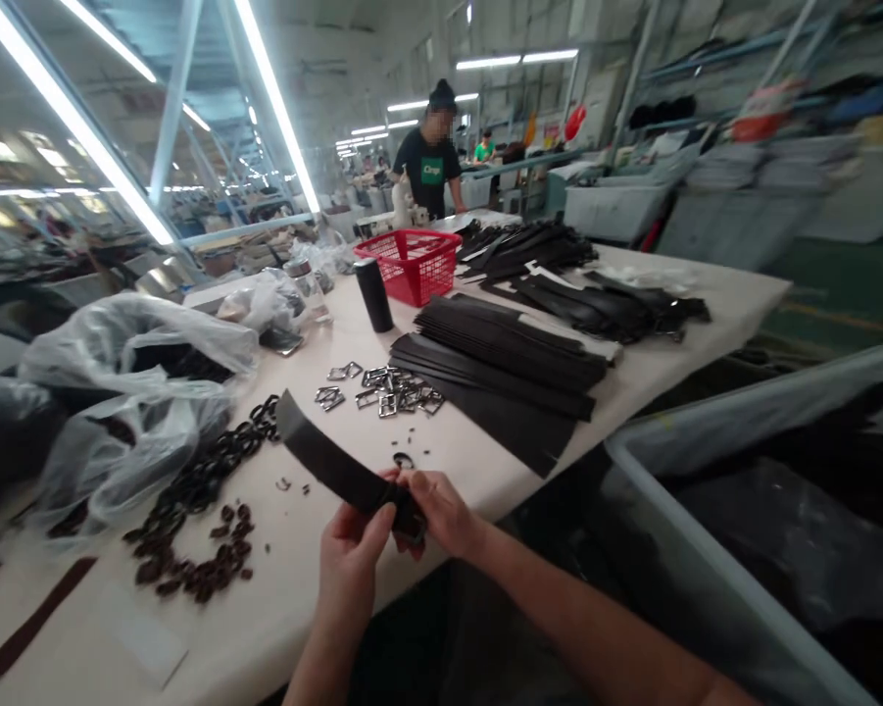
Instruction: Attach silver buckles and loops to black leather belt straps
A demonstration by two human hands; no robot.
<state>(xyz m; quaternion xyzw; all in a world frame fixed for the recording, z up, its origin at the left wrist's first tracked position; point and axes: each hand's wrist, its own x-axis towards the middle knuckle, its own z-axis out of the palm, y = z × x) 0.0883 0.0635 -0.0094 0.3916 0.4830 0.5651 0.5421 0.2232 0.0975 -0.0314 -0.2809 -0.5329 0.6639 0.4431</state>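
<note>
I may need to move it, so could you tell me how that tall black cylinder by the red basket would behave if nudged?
The black cylinder stands tall and narrow, so it probably tips easily. Once down, its round body would likely roll across the smooth table.

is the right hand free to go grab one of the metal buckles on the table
Probably not yet: the right hand and left hand both grip the dark strap. The path to the metal buckles looks otherwise clear.

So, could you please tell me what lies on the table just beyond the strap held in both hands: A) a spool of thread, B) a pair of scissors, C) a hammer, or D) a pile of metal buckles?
D: a pile of metal buckles lies on the table beyond the dark strap, which the left hand and right hand hold.
</note>
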